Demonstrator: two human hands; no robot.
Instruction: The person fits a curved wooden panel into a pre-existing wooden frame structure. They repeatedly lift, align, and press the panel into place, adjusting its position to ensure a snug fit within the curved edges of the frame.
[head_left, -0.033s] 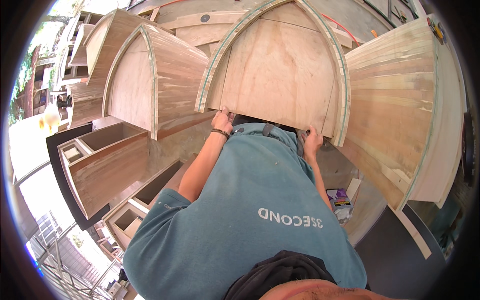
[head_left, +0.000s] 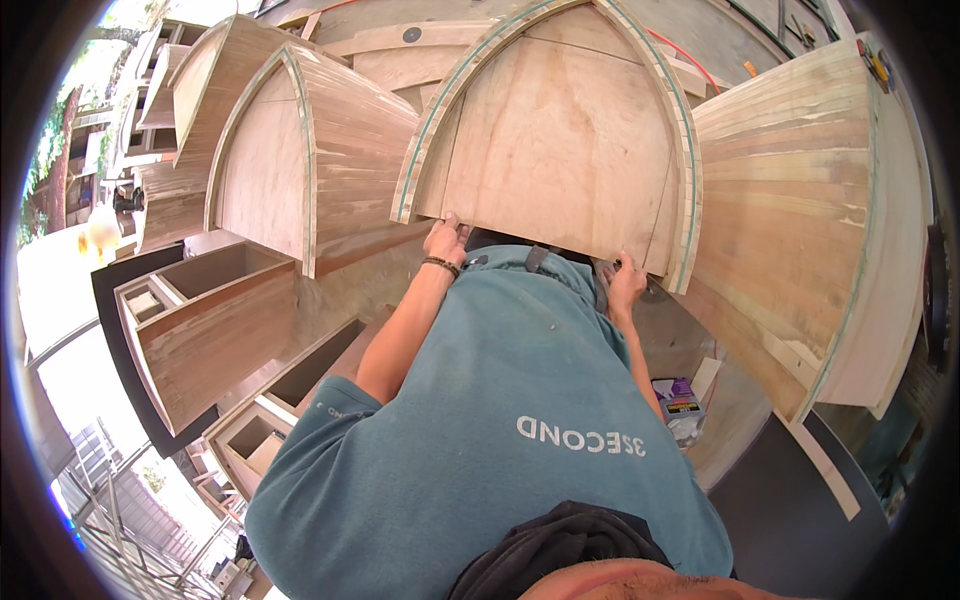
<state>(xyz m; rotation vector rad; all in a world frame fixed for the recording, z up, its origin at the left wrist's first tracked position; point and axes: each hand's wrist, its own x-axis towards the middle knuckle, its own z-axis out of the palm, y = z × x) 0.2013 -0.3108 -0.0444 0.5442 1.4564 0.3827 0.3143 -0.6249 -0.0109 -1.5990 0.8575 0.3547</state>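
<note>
A pale plywood panel [head_left: 560, 130], pointed at its far end like an arch, lies in front of me inside a curved rim of small wooden blocks [head_left: 408, 180] with a green line along it. My left hand [head_left: 446, 241] is closed on the panel's near edge at the left, thumb on top. At the right end of the same edge, my right hand [head_left: 625, 283] pinches it, fingers partly hidden under the wood. A dark gap shows between this edge and my waist.
Similar arched wooden shells stand at the left [head_left: 265, 150] and right [head_left: 780, 190]. Open wooden boxes [head_left: 215, 330] sit at lower left. A plastic tub with a purple and yellow label [head_left: 682, 408] is by my right forearm. An orange cord [head_left: 690, 62] runs behind.
</note>
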